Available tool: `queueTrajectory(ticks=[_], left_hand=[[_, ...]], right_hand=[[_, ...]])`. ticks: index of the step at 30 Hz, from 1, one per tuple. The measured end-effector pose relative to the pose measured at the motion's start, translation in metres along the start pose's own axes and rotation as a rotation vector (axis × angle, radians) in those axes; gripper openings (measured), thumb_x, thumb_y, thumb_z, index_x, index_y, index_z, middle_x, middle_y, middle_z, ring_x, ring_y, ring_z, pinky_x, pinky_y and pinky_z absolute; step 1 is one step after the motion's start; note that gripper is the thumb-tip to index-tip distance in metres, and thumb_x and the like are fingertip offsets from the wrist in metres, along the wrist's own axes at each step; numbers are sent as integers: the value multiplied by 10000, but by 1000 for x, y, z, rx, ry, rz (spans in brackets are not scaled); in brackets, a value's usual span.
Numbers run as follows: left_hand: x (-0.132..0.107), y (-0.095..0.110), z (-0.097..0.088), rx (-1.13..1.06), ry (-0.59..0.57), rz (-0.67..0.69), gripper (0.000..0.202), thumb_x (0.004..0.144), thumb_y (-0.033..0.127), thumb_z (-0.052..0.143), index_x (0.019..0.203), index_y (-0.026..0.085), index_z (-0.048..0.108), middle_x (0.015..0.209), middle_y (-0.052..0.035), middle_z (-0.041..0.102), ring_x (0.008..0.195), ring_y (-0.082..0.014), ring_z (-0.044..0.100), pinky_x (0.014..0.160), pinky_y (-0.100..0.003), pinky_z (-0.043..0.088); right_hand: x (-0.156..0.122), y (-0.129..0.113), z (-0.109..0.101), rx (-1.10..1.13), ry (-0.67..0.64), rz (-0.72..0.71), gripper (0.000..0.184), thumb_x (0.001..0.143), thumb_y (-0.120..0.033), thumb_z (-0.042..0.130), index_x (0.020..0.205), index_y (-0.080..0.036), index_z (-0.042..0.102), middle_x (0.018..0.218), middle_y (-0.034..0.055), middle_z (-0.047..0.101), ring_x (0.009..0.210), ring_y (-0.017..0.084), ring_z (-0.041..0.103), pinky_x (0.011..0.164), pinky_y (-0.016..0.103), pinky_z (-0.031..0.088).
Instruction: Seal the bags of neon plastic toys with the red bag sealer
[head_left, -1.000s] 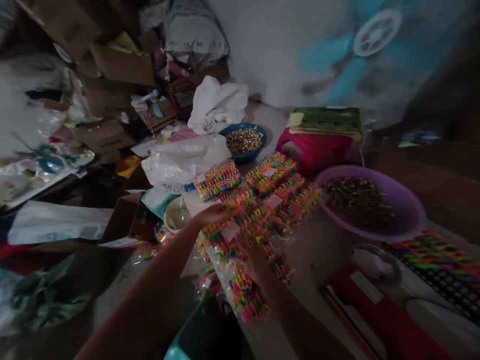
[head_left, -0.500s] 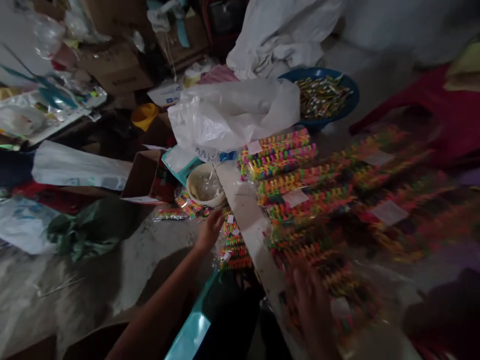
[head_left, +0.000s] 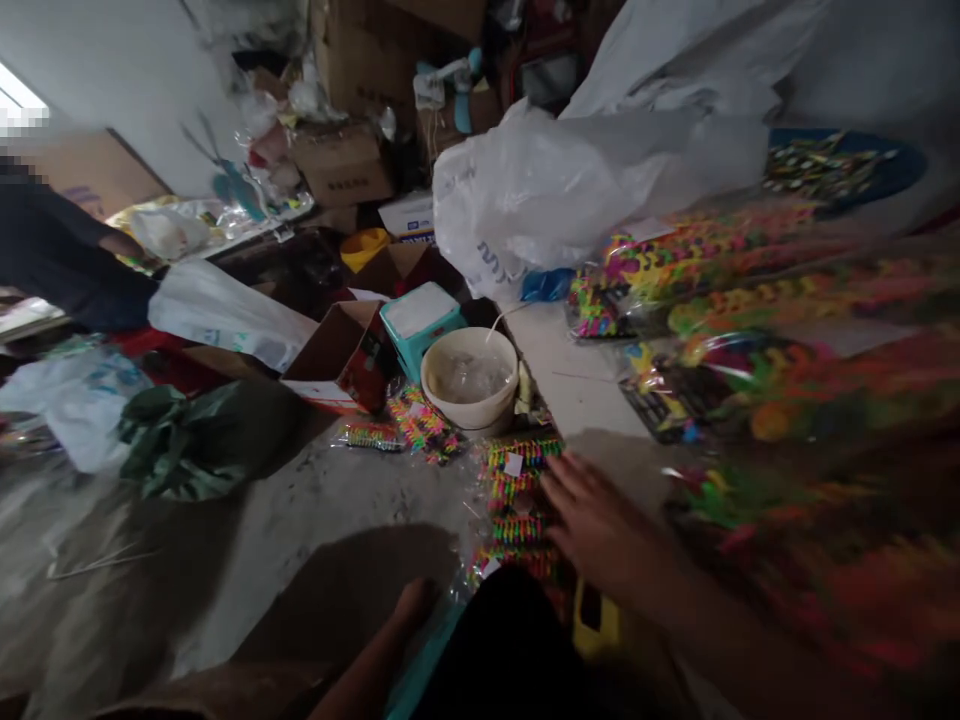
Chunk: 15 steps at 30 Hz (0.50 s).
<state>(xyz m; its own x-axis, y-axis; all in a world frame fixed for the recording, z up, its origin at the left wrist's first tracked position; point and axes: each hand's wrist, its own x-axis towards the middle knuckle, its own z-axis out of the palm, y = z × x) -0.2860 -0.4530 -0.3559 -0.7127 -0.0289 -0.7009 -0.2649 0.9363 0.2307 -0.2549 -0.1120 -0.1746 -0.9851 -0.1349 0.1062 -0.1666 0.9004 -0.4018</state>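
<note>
My right hand [head_left: 596,515] reaches over the white table edge with its fingers stretched out and holds nothing that I can see. Its fingertips are beside a column of clear packs of small bright-coloured pieces [head_left: 517,490], several with white labels. Low in the view, my left hand [head_left: 416,603] is beside a teal surface [head_left: 431,660] near my dark-clothed knee; its fingers are too dark and hidden to read. More colourful packs [head_left: 750,370] lie on the table to the right, smeared by motion. A cream bucket [head_left: 472,385] with clear plastic inside stands beyond the column.
A teal stool [head_left: 421,325] and an open cardboard box [head_left: 341,350] stand left of the bucket. A white sack [head_left: 600,190] lies behind the table packs, with a blue basin [head_left: 892,170] at right. A green bag [head_left: 202,440] sits on the floor. Another person's arm [head_left: 90,235] shows at far left.
The view has swung left, and another person now shows there. My right hand has moved from the table packs to the column, while my left hand has drawn back from it toward me.
</note>
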Motion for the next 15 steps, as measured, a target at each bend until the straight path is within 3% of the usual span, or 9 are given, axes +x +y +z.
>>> queueTrajectory(ticks=[2, 5, 7, 10, 15], left_hand=[[39, 0, 5, -75, -3, 45, 179, 781, 209, 571, 609, 166, 596, 827, -70, 677, 940, -224, 614, 861, -329, 420], [79, 0, 3, -234, -32, 51, 201, 826, 310, 561, 735, 135, 599, 802, -35, 647, 814, -163, 608, 790, -339, 462], [96, 0, 0, -378, -60, 30, 287, 852, 396, 508, 791, 128, 590, 796, -33, 634, 724, -138, 599, 690, -300, 477], [116, 2, -2, -610, -88, -4, 400, 840, 513, 447, 845, 135, 578, 857, -56, 636, 698, -122, 599, 608, -235, 461], [165, 18, 13, -868, -106, -118, 602, 717, 658, 508, 1032, 146, 545, 1083, -126, 582, 936, -205, 596, 656, -255, 484]], right_hand=[[21, 24, 28, -142, 70, 107, 594, 747, -295, 543, 1313, -128, 478, 1440, 144, 357, 1347, 322, 268, 1083, 481, 281], [42, 57, 51, -289, 36, 163, 708, 682, -297, 589, 1360, -195, 410, 1509, 101, 214, 1368, 349, 192, 1068, 499, 283], [52, 67, 52, -349, 8, 137, 752, 667, -276, 599, 1380, -218, 370, 1528, 88, 145, 1374, 359, 161, 1063, 496, 288], [62, 65, 47, -424, 73, 103, 693, 712, -224, 547, 1380, -206, 364, 1526, 97, 129, 1371, 352, 166, 1069, 493, 279], [66, 60, 47, -488, 155, 55, 540, 768, -172, 471, 1307, -186, 462, 1490, 112, 207, 1337, 327, 256, 1053, 493, 315]])
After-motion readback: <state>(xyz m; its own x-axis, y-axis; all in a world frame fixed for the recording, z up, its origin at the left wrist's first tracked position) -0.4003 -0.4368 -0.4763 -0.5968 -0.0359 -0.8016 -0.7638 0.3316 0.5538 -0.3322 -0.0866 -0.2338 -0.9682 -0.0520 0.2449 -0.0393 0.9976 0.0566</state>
